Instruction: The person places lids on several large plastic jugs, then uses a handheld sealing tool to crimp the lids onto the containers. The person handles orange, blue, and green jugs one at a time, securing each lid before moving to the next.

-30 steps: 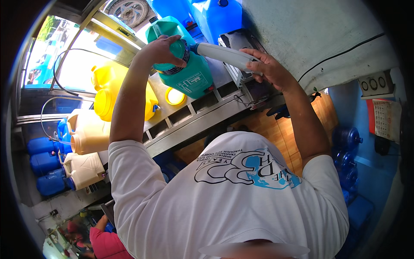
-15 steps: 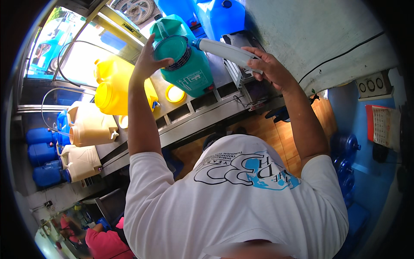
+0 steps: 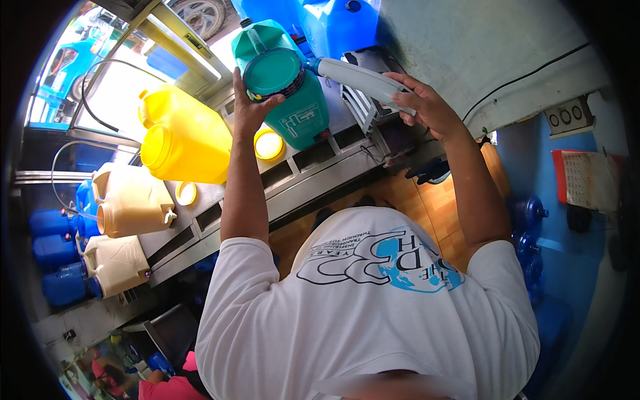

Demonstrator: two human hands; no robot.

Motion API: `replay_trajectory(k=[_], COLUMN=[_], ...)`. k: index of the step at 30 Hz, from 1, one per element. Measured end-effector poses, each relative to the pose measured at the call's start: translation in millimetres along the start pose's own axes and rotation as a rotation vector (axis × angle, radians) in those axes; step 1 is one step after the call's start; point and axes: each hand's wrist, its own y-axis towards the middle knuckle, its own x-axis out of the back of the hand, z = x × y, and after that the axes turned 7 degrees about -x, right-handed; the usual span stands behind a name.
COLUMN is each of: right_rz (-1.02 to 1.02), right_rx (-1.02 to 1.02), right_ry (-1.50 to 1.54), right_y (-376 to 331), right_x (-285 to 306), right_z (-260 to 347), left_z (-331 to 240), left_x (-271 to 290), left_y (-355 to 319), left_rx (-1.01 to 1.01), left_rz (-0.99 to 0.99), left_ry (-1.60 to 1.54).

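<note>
A teal water jug (image 3: 303, 115) stands on the metal counter, its round teal lid (image 3: 273, 71) facing up with a dark printed band around the rim. My left hand (image 3: 252, 110) cups the near left side of that rim, thumb in front and fingers along the side. In my right hand (image 3: 427, 107) is a long white-grey tool (image 3: 360, 81) with a blue tip, its exact kind unclear. The tip points at the right side of the lid, close to the band. Whether it touches cannot be made out.
A yellow jug (image 3: 187, 137) and two cream jugs (image 3: 137, 200) stand to the left. Yellow caps (image 3: 269, 144) lie on the counter (image 3: 293, 180). Blue containers (image 3: 340, 30) stand at the back. Stacked blue bottles (image 3: 530, 213) line the right wall, and a black cable (image 3: 527, 83) crosses the pale surface.
My left hand has moved from partly over the lid to its near left rim. The tool's tip has shifted slightly right, still beside the lid. The view has turned a little.
</note>
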Motion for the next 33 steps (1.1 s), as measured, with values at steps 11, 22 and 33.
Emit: replay_trajectory(k=[11, 22, 33], right_rz=[-0.166, -0.214, -0.222], right_rx=[-0.006, -0.023, -0.026], right_ry=[-0.130, -0.302, -0.604], right_y=[-42.2, -58.1, -46.6], right_x=[-61.5, -108.7, -149.1], right_z=[8.2, 28.0, 69.7], left_z=[47.5, 47.8, 54.3], left_x=[-1.6, -3.9, -7.2], left_y=[5.3, 1.1, 0.4], left_rx=[-0.065, -0.149, -0.193], left_rz=[0.013, -0.035, -0.084], left_ry=[-0.071, 0.094, 0.128])
